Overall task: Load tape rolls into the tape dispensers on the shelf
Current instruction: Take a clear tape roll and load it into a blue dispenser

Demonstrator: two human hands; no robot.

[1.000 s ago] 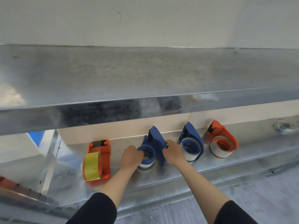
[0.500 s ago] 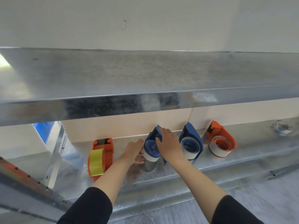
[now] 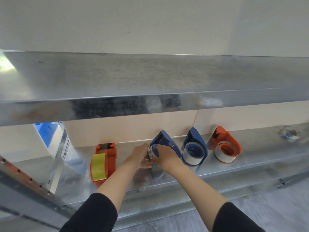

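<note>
Working at the middle blue dispenser (image 3: 164, 142) on the lower shelf (image 3: 250, 166), between the orange dispenser with the yellow roll (image 3: 100, 163) and 2 loaded ones to its right, a blue (image 3: 194, 149) and an orange (image 3: 225, 148). Grasping the white tape roll (image 3: 151, 152) at the dispenser's hub in the grip of the right hand (image 3: 165, 158), with the left hand (image 3: 142, 154) curled against its far side, exact hold hard to tell. Probably seating the roll: keeping it square to the hub, bracing the dispenser body, pressing evenly until fully home.

White wall (image 3: 150, 22) above; blue bin (image 3: 44, 133) (partly hidden) far left
</note>
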